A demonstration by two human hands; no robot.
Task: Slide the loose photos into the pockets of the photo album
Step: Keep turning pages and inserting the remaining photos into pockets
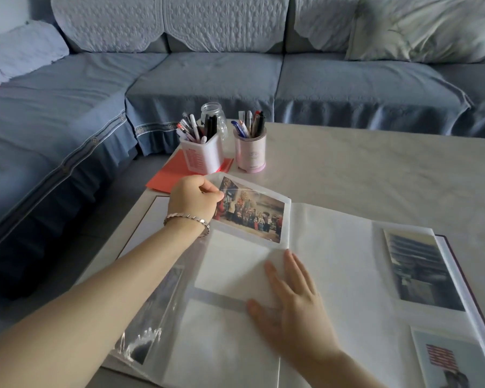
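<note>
1. Glossy paper first: in the head view the group photo is seen in the upper pocket of the left page of the photo album. It sits slightly askew under the clear film, and the album is spread open on the pale table.
2. The photo's left edge is pinched between thumb and curled fingers of the left hand, right at the pocket mouth. Whether the film is caught in the same pinch cannot be told.
3. The right hand is laid flat on the page below, fingers straight and spread. Nothing is gripped; the sheet is simply pressed down.
4. The print is judged to be light, thin and springy: easily bent or creased at a corner, and easily marked on its shiny face. Against the plastic it is likely to drag or stick rather than glide.
5. A hold at the bare edges is therefore called for, with the picture face kept off the fingertips. The print is best kept square to the opening, so that no corner is snagged on the seam.
6. Two pocketed photos are noted on the right page, and a clear sleeve is raised at the album's left side.
7. Beyond the album, two pen holders and a red folder are spotted near the table's far edge.
</note>
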